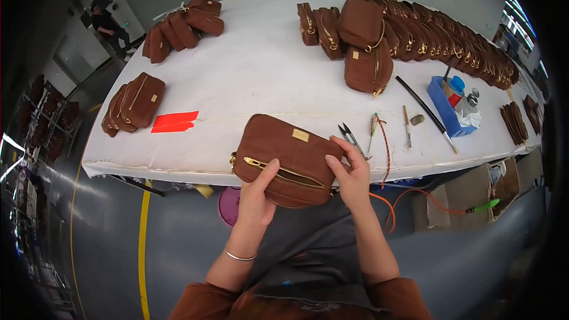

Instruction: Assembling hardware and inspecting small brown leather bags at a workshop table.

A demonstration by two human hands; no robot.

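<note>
Brown pouch (284, 137) is at the near edge of the white table (249, 77); the half-closed left hand (257, 202) grips its lower side, the right hand (354, 179), also half-closed, pinches its right end.

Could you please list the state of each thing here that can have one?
Held bag: front zip open
Left hand: gripping held bag
Right hand: gripping held bag
Blue bin: open, loaded
Red strip: flat
Cardboard box: open
Right bags: closely packed
Left bags: two piles
</note>
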